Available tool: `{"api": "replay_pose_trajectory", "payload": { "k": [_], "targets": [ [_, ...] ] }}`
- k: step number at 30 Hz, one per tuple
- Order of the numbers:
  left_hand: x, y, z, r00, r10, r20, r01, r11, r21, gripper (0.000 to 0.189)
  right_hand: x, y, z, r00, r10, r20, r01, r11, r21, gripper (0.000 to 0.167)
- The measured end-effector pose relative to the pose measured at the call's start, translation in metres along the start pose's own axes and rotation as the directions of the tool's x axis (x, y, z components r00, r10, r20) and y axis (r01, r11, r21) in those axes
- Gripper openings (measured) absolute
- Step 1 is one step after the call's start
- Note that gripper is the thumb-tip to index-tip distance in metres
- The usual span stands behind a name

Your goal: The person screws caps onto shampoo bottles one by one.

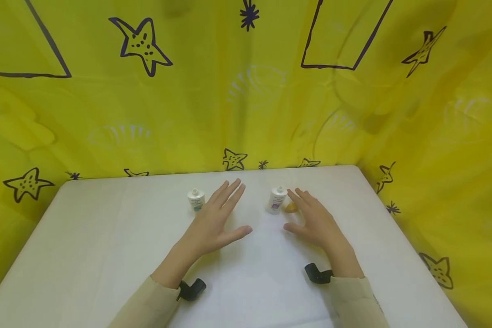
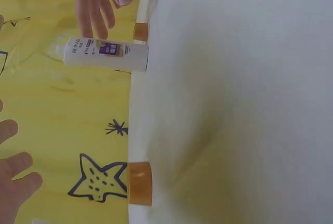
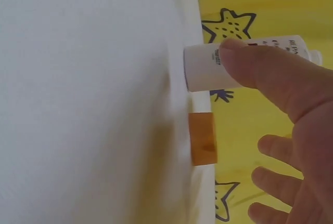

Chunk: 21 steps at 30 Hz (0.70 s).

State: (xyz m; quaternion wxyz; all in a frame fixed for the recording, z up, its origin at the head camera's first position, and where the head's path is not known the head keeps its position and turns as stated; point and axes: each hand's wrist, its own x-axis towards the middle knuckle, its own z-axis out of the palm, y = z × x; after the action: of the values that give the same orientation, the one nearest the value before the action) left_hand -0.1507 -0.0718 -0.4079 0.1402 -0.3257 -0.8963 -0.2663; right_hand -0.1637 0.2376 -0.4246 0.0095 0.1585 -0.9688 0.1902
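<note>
Two white bottles without caps stand upright on the table: a left bottle (image 1: pixel 196 199) with a teal label mark and a right bottle (image 1: pixel 275 201) with a purple one. My left hand (image 1: pixel 214 223) hovers just right of the left bottle, fingers straight and thumb spread, holding nothing. My right hand (image 1: pixel 316 221) hangs right of the right bottle, fingers extended and apart from it. Beside that bottle lies an orange cap (image 1: pixel 291 207), partly behind the right fingers. Another orange cap (image 2: pixel 140 183) shows in the left wrist view; the left hand hides it from the head view.
A white cloth covers the table (image 1: pixel 246 291). Yellow curtains (image 1: pixel 197 100) with drawn stars hang behind it and along its right side. Black wrist mounts (image 1: pixel 192 289) show beneath both forearms.
</note>
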Motion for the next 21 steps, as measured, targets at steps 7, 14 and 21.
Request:
{"api": "replay_pose_trajectory", "payload": {
  "k": [7,14,21],
  "targets": [
    [0.017,0.001,0.018,0.993,-0.090,0.072,0.098,0.987,-0.126,0.084,0.000,0.001,0.010,0.999,0.014,0.042,-0.015,1.000,0.013,0.084],
    [0.033,0.005,0.038,0.978,-0.129,0.161,0.154,0.975,-0.157,0.083,0.000,0.002,0.013,0.995,0.041,0.086,-0.042,0.999,0.003,0.066],
    [0.044,0.008,0.056,0.969,-0.122,0.215,0.166,0.965,-0.201,0.082,0.001,0.004,0.016,0.990,0.060,0.124,-0.062,0.998,0.019,0.064]
  ]
}}
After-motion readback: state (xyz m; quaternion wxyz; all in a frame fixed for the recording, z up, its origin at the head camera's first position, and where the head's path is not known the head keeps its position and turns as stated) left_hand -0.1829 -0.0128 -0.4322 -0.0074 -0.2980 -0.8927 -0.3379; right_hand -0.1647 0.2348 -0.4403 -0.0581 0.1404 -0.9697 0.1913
